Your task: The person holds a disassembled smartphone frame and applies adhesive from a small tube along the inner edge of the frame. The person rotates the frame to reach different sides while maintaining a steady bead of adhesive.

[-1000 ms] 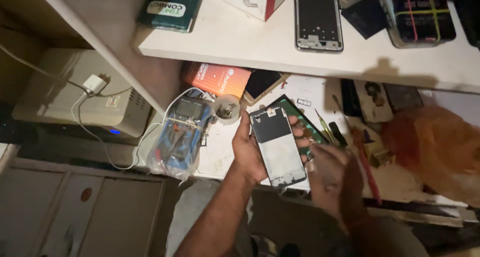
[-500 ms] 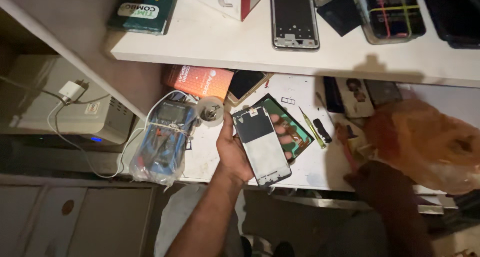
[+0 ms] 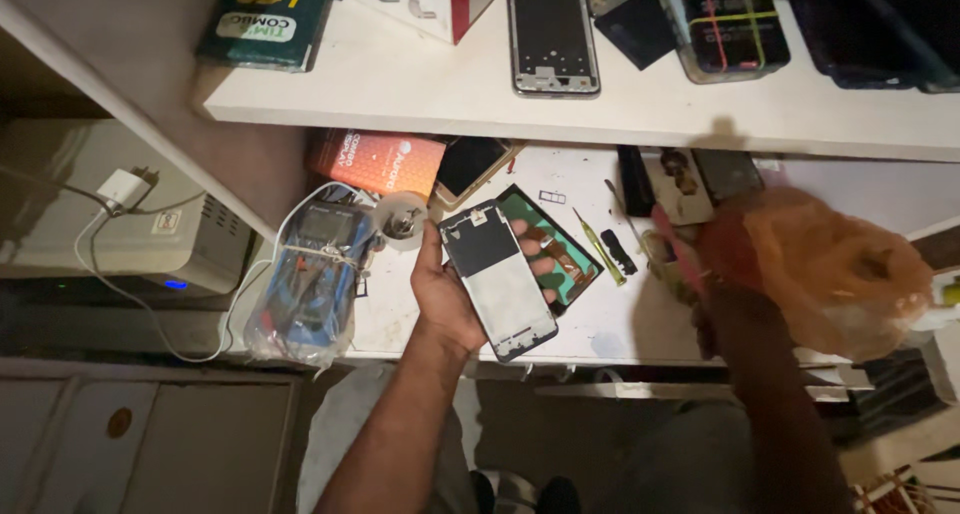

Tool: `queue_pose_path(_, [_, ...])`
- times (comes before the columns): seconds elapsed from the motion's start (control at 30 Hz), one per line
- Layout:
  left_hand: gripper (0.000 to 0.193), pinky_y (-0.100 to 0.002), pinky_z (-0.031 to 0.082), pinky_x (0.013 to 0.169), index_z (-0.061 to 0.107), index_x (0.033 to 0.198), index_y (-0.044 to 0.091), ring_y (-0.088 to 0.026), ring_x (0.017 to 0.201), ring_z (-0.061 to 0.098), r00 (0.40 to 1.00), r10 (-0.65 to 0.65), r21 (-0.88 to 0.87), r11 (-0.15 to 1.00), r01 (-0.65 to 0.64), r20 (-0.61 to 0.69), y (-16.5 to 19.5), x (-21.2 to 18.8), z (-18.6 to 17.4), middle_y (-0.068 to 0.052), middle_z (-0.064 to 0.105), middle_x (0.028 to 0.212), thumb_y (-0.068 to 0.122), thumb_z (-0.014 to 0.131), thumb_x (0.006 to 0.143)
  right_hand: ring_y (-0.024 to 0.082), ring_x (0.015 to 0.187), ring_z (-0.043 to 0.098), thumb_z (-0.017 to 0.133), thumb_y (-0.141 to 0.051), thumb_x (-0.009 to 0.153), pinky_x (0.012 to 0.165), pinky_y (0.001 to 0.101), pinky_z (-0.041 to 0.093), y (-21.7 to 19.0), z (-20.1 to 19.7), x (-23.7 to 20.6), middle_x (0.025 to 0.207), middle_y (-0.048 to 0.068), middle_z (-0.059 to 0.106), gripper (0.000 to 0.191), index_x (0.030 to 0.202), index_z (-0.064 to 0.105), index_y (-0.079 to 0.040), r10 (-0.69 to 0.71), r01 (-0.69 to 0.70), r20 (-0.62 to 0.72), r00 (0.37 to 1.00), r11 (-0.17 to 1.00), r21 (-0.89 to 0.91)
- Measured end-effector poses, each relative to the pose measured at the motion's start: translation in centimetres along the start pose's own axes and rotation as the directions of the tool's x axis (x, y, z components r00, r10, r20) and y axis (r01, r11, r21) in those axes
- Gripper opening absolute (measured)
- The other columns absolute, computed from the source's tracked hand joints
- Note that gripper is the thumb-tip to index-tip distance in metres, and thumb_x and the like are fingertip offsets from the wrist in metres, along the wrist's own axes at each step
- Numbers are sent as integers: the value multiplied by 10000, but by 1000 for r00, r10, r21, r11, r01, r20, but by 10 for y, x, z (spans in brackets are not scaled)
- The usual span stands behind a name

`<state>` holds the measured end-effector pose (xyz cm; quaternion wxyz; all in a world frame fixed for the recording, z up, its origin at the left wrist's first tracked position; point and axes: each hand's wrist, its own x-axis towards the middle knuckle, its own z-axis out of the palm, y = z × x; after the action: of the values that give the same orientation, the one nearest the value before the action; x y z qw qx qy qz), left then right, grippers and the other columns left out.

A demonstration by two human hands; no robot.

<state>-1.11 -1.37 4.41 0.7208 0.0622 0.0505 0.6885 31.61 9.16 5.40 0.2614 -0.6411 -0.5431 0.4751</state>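
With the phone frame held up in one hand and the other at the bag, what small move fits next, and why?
Probably draw the right hand back out of the crumpled orange plastic bag towards the grey rectangular phone frame, which the left hand grips by its edges, clear of the white worktop.

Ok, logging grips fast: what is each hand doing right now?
Left hand: closed around a phone frame, holding it.
Right hand: gripping an orange plastic bag; fingers blurred.
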Motion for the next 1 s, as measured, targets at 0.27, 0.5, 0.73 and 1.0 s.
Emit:
queue_pose_path(0.27, [1086,-643,556,906,608,1348,-53,-457,1073,689,1000,4,23,1000,-4,3,0,0,0,-244,712,1157,881,245,929,190,547,490,511,-342,1010,485,327,407,5,10,8,697,82,556,302,927,570,-57,151,-145,-14,988,971,188])
queue_pose_path(0.5, [1121,-649,544,925,573,1368,-41,-454,1146,674,994,-71,32,997,74,-87,-2,1,1,-256,657,1295,906,231,876,234,661,625,526,-339,1057,602,356,497,-6,57,-24,802,135,671,331,1194,683,-81,-289,264,140,947,949,174])
queue_pose_path(0.73, [1132,-607,511,1043,544,1413,-96,-485,1208,600,975,-103,-129,983,130,196,-1,-2,8,-360,566,1425,887,226,950,345,663,666,564,-251,1008,646,438,563,-55,94,-78,743,199,662,289,1212,720,-118,-553,595,221,803,726,-344])
queue_pose_path(1.0, [1111,-586,482,1077,491,1409,-105,-521,1276,581,989,56,-4,998,-57,-138,8,0,10,-417,540,1402,848,238,896,312,606,670,508,-278,1035,551,440,578,-47,91,-60,695,150,713,314,1269,679,-157,-460,434,81,884,745,-506])
